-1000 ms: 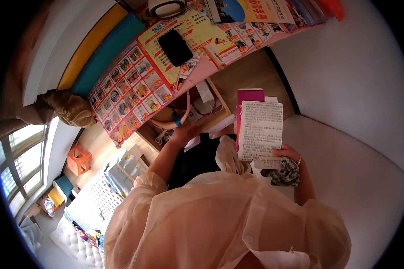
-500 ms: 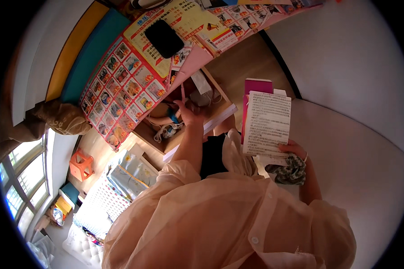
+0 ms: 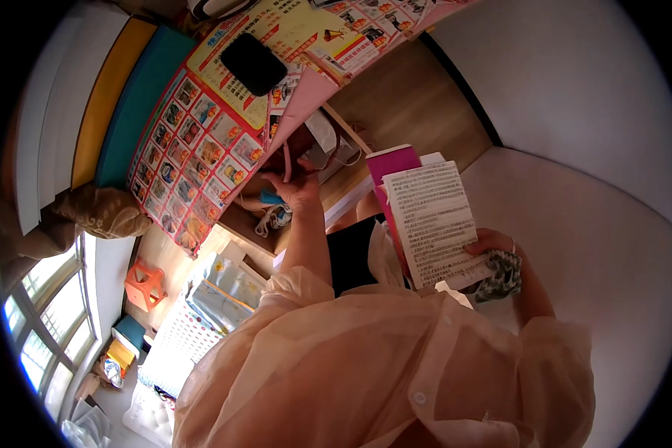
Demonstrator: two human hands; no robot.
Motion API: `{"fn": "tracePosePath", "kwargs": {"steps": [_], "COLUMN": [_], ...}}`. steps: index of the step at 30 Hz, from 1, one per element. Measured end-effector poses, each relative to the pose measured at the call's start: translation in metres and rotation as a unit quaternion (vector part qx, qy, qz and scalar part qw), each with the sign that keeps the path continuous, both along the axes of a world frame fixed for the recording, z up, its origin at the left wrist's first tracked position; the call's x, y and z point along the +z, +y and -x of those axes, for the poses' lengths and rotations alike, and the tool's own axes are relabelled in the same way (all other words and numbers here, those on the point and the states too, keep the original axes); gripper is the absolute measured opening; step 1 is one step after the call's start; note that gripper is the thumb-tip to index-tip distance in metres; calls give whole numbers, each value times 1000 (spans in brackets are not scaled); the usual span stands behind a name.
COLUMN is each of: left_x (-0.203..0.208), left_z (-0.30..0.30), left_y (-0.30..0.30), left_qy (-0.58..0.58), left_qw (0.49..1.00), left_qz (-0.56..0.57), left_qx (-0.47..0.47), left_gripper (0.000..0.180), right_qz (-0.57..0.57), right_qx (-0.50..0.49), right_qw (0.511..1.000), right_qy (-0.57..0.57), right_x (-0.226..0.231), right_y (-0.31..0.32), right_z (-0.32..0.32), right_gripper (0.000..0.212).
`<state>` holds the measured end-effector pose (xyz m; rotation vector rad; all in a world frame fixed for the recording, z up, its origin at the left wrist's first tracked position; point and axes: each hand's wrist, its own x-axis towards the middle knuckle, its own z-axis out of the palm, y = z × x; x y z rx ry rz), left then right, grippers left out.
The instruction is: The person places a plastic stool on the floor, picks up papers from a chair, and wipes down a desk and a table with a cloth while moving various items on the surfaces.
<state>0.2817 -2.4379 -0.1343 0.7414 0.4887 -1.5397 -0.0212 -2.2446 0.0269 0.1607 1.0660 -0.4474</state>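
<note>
My left hand (image 3: 300, 193) reaches into a pulled-out wooden drawer (image 3: 341, 201), thumb and fingers apart. A thin pink strip (image 3: 287, 160) stands beside its thumb; whether they touch I cannot tell. Near the wrist lie a blue item (image 3: 270, 198) and a bundled pale cord (image 3: 274, 218). A white flat piece (image 3: 322, 133) and a dark red strap sit further back in the drawer. My right hand (image 3: 493, 243) grips a book (image 3: 434, 220) by its lower right edge, printed page up, magenta cover behind. A grey patterned scrunchie (image 3: 500, 276) hangs around that wrist.
Above the drawer, a table (image 3: 201, 145) covered with printed sheets bears a black rounded object (image 3: 254, 64). An orange stool (image 3: 145, 285) stands on the floor at left, near the window (image 3: 56, 310). A white surface (image 3: 567, 239) extends at right.
The view has shifted slightly. My left hand's thumb has spread outward inside the drawer. The book in my right hand has tilted and come lower, nearer my body.
</note>
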Motion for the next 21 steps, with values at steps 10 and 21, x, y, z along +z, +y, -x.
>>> {"fn": "tracePosePath", "kwargs": {"steps": [10, 21], "left_x": [29, 63], "left_z": [9, 22], "left_y": [-12, -22], "left_qy": [-63, -28], "left_qw": [995, 994], "left_qz": [-72, -102], "left_qx": [-12, 12], "left_gripper": [57, 60], "right_qz": [-31, 97], "right_qx": [153, 334], "right_qw": [979, 922], "right_qy": [-129, -169], "right_x": [-57, -128], "right_y": [-44, -128], "right_z": [-4, -66], "right_gripper": [41, 37]}}
